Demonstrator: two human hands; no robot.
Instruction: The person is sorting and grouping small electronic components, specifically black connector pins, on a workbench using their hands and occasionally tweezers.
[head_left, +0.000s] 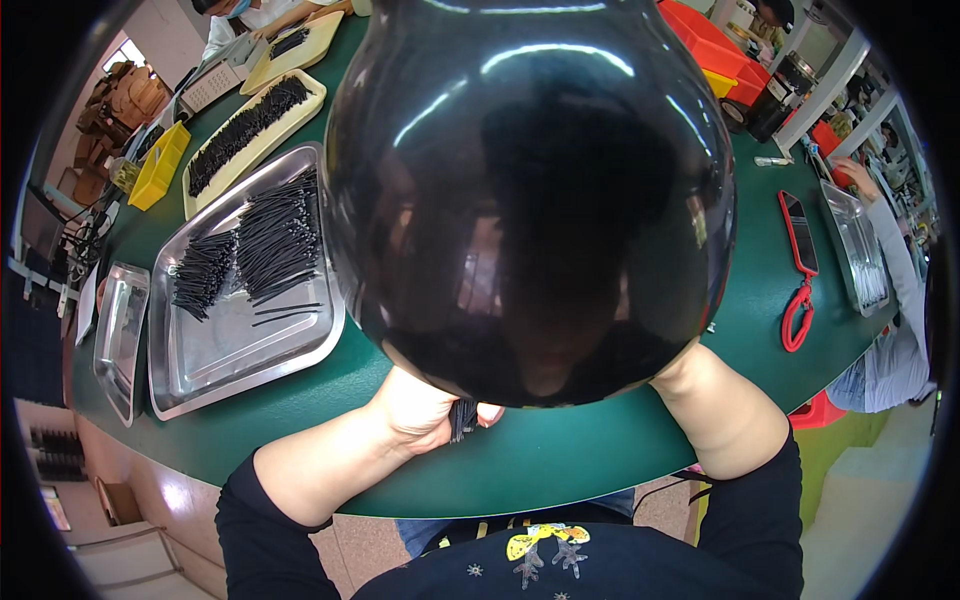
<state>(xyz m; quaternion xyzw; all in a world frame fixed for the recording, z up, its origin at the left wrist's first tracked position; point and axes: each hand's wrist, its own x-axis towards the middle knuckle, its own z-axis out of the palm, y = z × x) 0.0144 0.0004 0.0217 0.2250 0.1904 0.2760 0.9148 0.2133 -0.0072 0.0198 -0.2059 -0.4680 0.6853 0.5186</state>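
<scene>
A big glossy black rounded object [530, 190] hangs close to the camera and hides most of the middle of the green table [560, 460]. Under its lower edge my left hand [420, 410] is closed around a small bundle of thin black sticks [462, 418]. Of my right arm only the wrist and forearm [715, 405] show; my right hand is hidden behind the black object.
A large steel tray [215, 355] at left holds piles of black sticks [275, 235]. A smaller steel tray [118, 335] lies beyond it, with cream trays [250, 130] of sticks and a yellow bin [158, 165] farther back. At right lie a red-cased phone [800, 235], another steel tray [855, 245] and another person's arm [895, 260].
</scene>
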